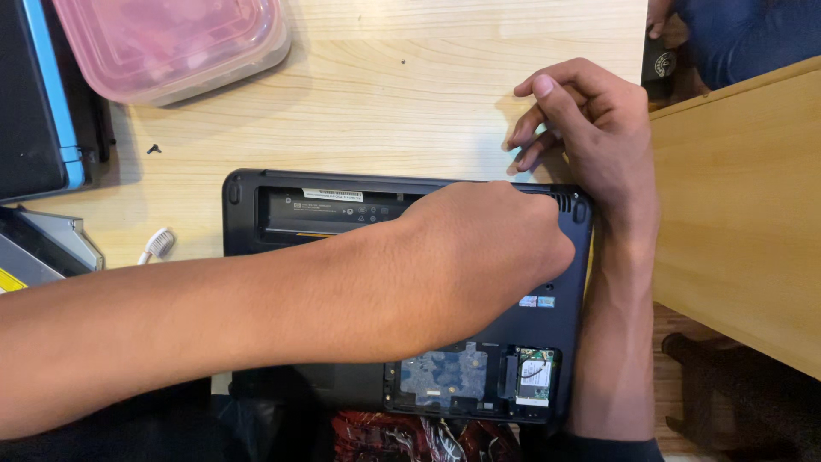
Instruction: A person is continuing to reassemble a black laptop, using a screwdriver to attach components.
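An upturned laptop (547, 329) lies on the tabletop (385, 94) beneath both hands: left hand (492, 248) closed over its far corner, right hand (590, 128) loosely curled, holding nothing, just behind that corner.

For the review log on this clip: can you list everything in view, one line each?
laptop: 1, black, upside down, bottom panel open, table centre
table: 1, light wood
plastic container: 1, pink, lidded, top left
screw: 1, dark, loose, left of laptop
toothbrush: 1, white, left of laptop
drive unit: 1, silver, left edge
left hand: 1, on laptop's far right corner
right hand: 1, at the same corner
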